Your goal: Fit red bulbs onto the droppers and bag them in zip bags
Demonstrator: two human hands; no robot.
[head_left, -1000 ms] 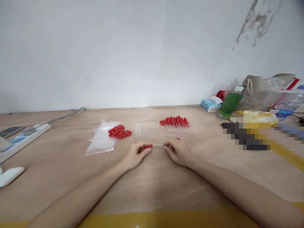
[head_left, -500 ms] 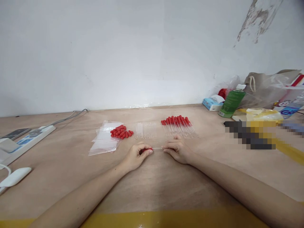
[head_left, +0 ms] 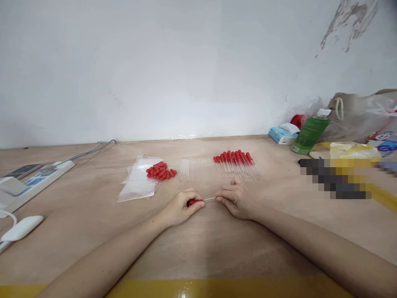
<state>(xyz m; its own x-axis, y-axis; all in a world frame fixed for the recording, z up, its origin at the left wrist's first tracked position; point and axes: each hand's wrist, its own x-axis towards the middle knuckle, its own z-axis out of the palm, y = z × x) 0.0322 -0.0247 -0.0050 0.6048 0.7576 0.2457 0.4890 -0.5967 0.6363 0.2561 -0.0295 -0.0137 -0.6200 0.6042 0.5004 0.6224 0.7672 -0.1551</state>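
Left hand around red bulb, others atop bags

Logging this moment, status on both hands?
Left hand pinching red bulb. Right hand pinching clear tube. Tube spans the gap. Loose tubes beyond, not blocking.

This looks like a makeshift workroom; in a home or a workshop, I cannot tell. From mid-view: a matte white wall, peeling at two o'clock; a white plastic power strip at nine; a green plastic bottle and blue tissue box at three; red-bulbed clear droppers near four; brown tabletop at six.
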